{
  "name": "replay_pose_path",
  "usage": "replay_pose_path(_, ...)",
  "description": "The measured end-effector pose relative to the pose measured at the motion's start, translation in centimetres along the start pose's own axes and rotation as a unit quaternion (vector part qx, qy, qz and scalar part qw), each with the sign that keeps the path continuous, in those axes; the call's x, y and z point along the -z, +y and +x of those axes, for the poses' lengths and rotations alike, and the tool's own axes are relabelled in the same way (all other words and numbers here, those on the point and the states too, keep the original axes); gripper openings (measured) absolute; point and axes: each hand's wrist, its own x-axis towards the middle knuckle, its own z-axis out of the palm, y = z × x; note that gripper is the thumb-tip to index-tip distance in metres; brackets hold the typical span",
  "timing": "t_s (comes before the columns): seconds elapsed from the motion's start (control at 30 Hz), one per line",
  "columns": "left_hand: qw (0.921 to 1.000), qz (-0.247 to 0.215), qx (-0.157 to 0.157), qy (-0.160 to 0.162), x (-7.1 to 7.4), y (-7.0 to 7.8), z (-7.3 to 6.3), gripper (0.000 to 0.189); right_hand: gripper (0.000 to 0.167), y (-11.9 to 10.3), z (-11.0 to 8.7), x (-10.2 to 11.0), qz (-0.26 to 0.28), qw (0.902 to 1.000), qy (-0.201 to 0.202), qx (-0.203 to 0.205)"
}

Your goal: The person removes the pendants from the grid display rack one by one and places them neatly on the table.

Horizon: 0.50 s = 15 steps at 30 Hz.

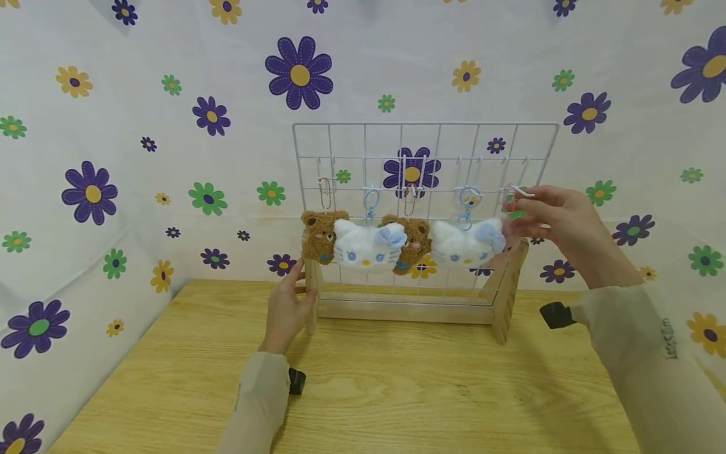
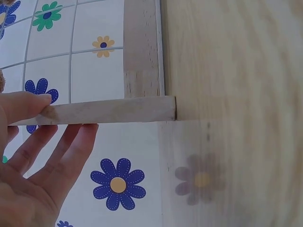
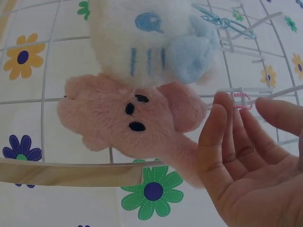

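My left hand [image 1: 288,315] holds the left wooden leg [image 2: 113,111] of a white wire grid rack [image 1: 420,124], thumb on one face and fingers on the other. At the rack's right end is my right hand [image 1: 558,221], its thumb and fingertips apart around a hook. A pink bead chain [image 3: 242,100] loops there, close to the fingertips. Below it hangs a pink plush keychain [image 3: 128,113], mostly hidden in the head view. Beside it hang a white cat plush with a blue bow [image 1: 467,243], a brown bear [image 1: 416,244], another white cat [image 1: 367,246] and another bear [image 1: 320,233].
The rack stands on a wood-grain table [image 1: 397,384], its lower wooden bar [image 1: 405,311] joining two wooden legs. White hooks [image 1: 524,191] jut forward from the grid. A flower-printed cloth [image 1: 170,145] covers the walls behind and at the left.
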Motion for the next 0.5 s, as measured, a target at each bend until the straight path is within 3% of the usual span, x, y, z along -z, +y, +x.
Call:
replay_pose_path(0.27,1.0,-0.005,-0.005,0.003,-0.05,-0.03,-0.01,0.068,0.043,-0.35,0.13,-0.16,-0.015,0.9994,0.026,0.018)
replay_pose_path(0.5,0.9999,0.003,-0.016,-0.001,0.03,-0.09,-0.11,0.067,0.012,-0.63,-0.21,-0.12,0.011,0.9976,0.054,0.041)
